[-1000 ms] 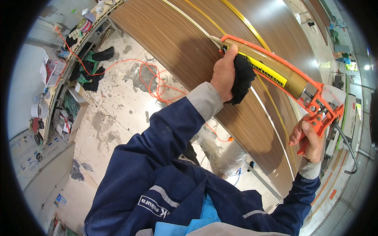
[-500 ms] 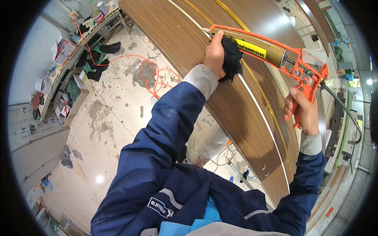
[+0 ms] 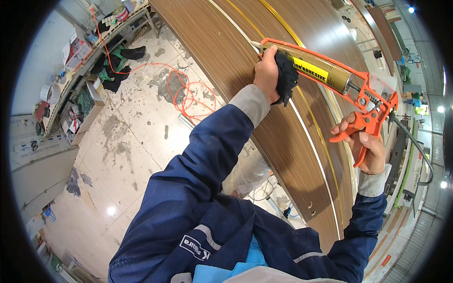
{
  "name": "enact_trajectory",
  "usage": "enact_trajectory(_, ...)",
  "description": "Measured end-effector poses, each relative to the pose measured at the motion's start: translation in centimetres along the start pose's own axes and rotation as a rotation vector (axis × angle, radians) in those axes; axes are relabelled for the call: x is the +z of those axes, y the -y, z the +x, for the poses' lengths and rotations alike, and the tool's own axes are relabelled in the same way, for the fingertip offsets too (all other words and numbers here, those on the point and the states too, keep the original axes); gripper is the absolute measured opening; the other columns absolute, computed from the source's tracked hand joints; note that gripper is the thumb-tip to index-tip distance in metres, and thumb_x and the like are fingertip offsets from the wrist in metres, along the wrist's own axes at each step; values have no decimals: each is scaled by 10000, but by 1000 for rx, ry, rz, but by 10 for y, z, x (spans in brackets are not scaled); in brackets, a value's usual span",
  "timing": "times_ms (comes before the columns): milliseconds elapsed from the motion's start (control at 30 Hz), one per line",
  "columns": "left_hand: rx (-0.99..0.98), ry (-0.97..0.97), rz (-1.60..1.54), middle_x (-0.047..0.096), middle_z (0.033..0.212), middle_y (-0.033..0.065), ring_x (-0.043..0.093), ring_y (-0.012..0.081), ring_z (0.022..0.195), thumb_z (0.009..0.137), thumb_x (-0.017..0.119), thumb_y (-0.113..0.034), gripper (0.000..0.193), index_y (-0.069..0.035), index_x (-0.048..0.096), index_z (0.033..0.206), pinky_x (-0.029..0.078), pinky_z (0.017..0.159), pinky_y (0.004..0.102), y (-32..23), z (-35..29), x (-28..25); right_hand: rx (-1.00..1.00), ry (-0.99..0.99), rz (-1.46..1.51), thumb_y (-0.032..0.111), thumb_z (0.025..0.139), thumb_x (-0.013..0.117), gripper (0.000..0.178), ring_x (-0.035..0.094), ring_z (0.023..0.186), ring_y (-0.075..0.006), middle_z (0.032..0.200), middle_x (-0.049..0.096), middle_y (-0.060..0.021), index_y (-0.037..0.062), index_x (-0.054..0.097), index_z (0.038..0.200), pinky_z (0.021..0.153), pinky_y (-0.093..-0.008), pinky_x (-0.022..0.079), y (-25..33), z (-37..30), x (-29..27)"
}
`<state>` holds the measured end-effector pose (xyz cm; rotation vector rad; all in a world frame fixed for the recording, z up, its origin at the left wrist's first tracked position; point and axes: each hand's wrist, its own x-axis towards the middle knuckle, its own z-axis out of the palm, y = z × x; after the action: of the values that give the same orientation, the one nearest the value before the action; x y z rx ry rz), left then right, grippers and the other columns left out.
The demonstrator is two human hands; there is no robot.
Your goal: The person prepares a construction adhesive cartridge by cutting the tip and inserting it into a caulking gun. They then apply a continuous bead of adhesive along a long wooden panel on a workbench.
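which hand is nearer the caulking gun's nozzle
Left. The left hand is at the front of the orange caulking gun, just behind the pale nozzle; the right hand is at the gun's rear, farther away.

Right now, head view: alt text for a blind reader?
Orange caulking gun with gold cartridge held over a brown wood-grain panel with white and yellow strips: right hand at the handle, left hand, with a black cloth, near the nozzle. An orange cord lies on the stained floor to the left.
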<state>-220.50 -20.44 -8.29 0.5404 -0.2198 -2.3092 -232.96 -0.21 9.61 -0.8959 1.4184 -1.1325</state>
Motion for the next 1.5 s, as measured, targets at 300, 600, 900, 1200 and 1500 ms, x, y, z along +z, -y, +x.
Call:
enact_trajectory(300, -78, 23, 7, 659, 848, 105, 648, 256, 699, 1025, 404, -438, 411, -88, 612, 970, 559, 614, 425, -5, -3, -1, 34, -205, -118, 211, 945, 648, 270, 612, 770, -258, 814, 598, -126, -11, 556, 1068, 735, -418, 527, 0, 4, 3)
enact_trajectory(600, -68, 57, -10, 671, 868, 116, 649, 256, 712, 1037, 382, -433, 426, -81, 615, 983, 559, 634, 433, 21, -10, 0, 51, -246, -106, 168, 951, 635, 245, 595, 730, -250, 781, 575, -116, -12, 540, 1086, 679, -406, 524, -6, -19, -13)
enact_trajectory(900, -13, 82, -19, 674, 896, 121, 650, 265, 752, 1046, 383, -482, 484, -61, 622, 1042, 555, 651, 446, 55, -25, 2, 46, -244, -133, 173, 955, 638, 270, 592, 701, -230, 790, 571, -105, 4, 525, 1134, 641, -387, 533, -16, -45, -35)
enact_trajectory(1200, -27, 29, -22, 685, 930, 109, 664, 253, 801, 1049, 369, -489, 502, -60, 625, 1095, 567, 671, 445, 56, -19, 2, 80, -241, -189, 183, 938, 666, 294, 607, 671, -232, 771, 592, -120, 8, 527, 1130, 630, -382, 534, -10, -34, -44)
enact_trajectory(1500, -26, 51, -50, 693, 988, 109, 677, 239, 813, 1047, 377, -499, 518, -54, 609, 1174, 578, 677, 421, 66, -22, 3, 102, -262, -221, 172, 935, 657, 282, 620, 647, -235, 754, 597, -116, -2, 529, 1116, 611, -372, 538, -9, -40, -53)
